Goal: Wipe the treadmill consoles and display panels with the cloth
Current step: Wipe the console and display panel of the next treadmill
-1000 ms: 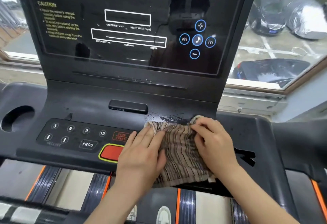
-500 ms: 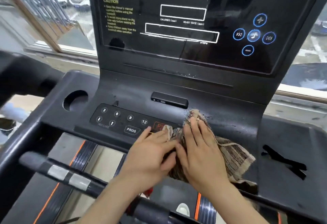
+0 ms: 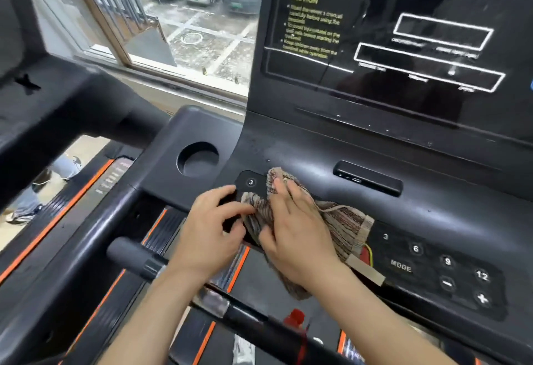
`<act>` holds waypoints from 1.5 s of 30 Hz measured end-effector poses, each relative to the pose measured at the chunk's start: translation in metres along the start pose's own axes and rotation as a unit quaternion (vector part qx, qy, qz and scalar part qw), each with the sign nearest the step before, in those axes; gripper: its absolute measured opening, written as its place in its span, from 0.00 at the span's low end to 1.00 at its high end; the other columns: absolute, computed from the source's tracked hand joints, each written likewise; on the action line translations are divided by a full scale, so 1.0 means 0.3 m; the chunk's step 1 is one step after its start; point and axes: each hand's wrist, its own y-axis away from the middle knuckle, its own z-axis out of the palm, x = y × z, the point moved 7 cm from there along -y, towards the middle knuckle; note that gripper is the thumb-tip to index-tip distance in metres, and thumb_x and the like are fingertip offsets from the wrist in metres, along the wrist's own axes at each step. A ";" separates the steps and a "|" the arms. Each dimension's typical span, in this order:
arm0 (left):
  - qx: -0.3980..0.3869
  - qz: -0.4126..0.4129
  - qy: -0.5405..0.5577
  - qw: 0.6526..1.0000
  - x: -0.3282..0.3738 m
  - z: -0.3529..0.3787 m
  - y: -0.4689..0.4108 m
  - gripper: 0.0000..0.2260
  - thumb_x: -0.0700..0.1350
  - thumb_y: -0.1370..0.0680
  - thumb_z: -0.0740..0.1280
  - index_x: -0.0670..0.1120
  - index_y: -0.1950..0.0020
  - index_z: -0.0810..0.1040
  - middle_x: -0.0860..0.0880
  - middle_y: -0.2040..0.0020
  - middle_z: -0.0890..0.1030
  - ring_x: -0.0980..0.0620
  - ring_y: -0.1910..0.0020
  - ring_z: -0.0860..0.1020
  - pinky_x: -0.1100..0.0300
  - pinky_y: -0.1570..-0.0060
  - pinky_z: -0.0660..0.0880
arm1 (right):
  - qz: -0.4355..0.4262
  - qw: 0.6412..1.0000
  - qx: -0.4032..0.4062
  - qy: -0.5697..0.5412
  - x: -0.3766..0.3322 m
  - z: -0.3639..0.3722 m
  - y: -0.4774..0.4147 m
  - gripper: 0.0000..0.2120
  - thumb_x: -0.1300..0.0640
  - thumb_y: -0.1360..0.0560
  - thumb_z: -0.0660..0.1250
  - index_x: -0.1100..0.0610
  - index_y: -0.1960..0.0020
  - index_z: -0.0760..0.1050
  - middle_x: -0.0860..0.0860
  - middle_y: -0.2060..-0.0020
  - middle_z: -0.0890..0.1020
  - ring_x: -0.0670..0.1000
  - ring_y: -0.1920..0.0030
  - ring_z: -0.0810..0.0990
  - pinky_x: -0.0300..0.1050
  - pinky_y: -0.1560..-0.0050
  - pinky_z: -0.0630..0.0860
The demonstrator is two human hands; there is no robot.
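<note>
The brown striped cloth [image 3: 341, 225] lies bunched on the black treadmill console [image 3: 291, 148], over the left keypad, whose "3" button [image 3: 251, 182] still shows. My right hand [image 3: 297, 239] presses down on the cloth with straight fingers, its thumb at the cloth's near edge. My left hand [image 3: 212, 230] sits just left of it with bent fingers, and its index finger and thumb pinch the cloth's left edge. The dark display panel [image 3: 403, 47] rises behind, with water streaks and droplets on it.
A round cup holder [image 3: 198, 159] sits left of the keypad. A second keypad [image 3: 432, 266] lies to the right, and a small port block [image 3: 367, 178] sits behind the cloth. A handlebar [image 3: 135, 253] runs below my wrists. Another treadmill's console [image 3: 57, 105] stands at left, before a window.
Both hands and the cloth have slid left across the console, from the middle to the left keypad. My left hand has gone from flat on the cloth to bent at its edge.
</note>
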 end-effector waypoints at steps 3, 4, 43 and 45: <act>0.009 -0.011 -0.003 1.000 -0.068 -0.039 -0.073 0.12 0.39 0.26 0.66 0.52 0.47 0.82 0.54 0.42 0.77 0.52 0.40 0.72 0.63 0.39 0.64 | 0.008 1.000 0.005 0.005 -0.053 0.020 -0.097 0.32 0.45 0.21 0.53 0.60 0.22 0.54 0.54 0.21 0.51 0.52 0.22 0.47 0.51 0.22 0.46; 0.015 -0.005 0.005 1.000 -0.074 -0.044 -0.100 0.11 0.40 0.25 0.65 0.52 0.46 0.81 0.55 0.44 0.77 0.52 0.42 0.73 0.62 0.41 0.66 | 0.012 1.000 -0.001 0.012 -0.058 0.026 -0.131 0.32 0.44 0.21 0.54 0.59 0.22 0.53 0.52 0.21 0.49 0.51 0.22 0.46 0.51 0.22 0.46; -0.021 0.022 0.020 0.999 -0.205 -0.029 -0.324 0.15 0.63 0.28 0.66 0.57 0.48 0.80 0.55 0.56 0.77 0.53 0.57 0.78 0.54 0.54 0.76 | 0.089 0.988 -0.001 0.123 0.042 0.011 0.004 0.29 0.45 0.23 0.55 0.52 0.24 0.63 0.48 0.24 0.60 0.50 0.24 0.59 0.50 0.26 0.56; -0.034 0.019 -0.010 0.999 -0.202 -0.020 -0.323 0.17 0.65 0.28 0.66 0.57 0.46 0.77 0.54 0.54 0.73 0.53 0.57 0.76 0.55 0.55 0.74 | 0.181 0.973 0.030 0.137 0.068 -0.006 -0.015 0.29 0.45 0.22 0.50 0.54 0.23 0.60 0.50 0.23 0.58 0.50 0.23 0.56 0.50 0.24 0.52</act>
